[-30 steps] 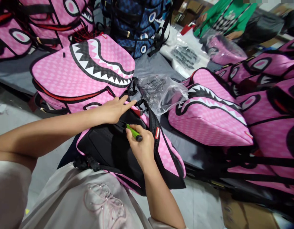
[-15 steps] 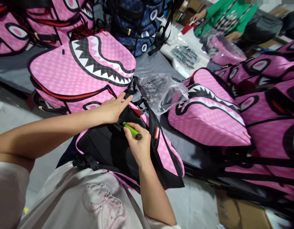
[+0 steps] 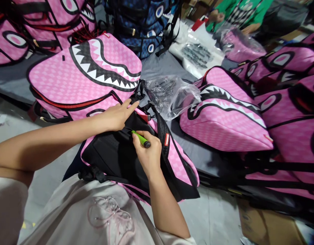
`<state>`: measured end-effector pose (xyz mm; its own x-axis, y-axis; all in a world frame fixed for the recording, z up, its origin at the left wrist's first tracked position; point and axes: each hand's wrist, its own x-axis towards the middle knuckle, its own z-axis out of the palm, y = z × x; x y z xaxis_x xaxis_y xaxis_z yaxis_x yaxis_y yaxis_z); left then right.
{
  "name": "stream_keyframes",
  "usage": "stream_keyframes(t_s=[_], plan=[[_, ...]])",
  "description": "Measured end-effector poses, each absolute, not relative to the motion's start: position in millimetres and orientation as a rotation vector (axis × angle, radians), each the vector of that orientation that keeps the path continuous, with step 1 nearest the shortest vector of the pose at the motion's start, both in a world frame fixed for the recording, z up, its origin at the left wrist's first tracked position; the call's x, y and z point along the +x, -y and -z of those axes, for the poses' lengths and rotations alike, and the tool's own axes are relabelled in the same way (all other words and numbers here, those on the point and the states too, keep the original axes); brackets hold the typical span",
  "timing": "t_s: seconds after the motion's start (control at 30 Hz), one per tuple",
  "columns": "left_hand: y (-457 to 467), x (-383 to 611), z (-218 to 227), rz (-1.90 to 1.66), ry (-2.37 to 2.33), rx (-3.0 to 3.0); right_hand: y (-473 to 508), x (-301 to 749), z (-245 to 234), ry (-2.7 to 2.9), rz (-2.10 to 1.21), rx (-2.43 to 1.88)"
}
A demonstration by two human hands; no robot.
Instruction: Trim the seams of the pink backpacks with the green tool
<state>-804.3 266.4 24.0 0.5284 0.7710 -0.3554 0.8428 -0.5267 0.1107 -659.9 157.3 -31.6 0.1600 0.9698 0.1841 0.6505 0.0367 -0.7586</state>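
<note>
A pink checkered backpack (image 3: 182,166) leans against my body with its black back panel (image 3: 116,153) facing up. My right hand (image 3: 148,149) is closed around a green pen-shaped tool (image 3: 140,137) with a black end. Its tip points up and left at the upper part of the panel; the exact contact is hard to make out. Across the top of the same backpack lies my left hand (image 3: 118,115), fingers spread and pressing down, close to the tool's tip. Another pink backpack (image 3: 54,71) with a shark mouth print lies just beyond that hand.
A clear plastic bag (image 3: 169,95) sits on the grey-covered table (image 3: 205,161). More pink backpacks (image 3: 228,126) are piled to the right, others at the back left. Blue backpacks (image 3: 138,27) stand at the back. A person in green sleeves (image 3: 259,13) works by white plastic packaging (image 3: 197,54).
The view has shifted slightly. Both hands keep nearly the same place on the backpack, and the green tool stays in my right hand. The other person's hand has moved a little.
</note>
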Motion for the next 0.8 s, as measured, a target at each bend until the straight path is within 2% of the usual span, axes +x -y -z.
stream_keyframes(t_s=[0.67, 0.8], plan=[[-268, -803, -23, 0.399, -1.371, 2.572, -161, -658, 33, 1.591, -0.601, -1.603], [-268, -801, -30, 0.569, -1.359, 2.53, -159, -657, 33, 1.562, -0.506, -1.677]])
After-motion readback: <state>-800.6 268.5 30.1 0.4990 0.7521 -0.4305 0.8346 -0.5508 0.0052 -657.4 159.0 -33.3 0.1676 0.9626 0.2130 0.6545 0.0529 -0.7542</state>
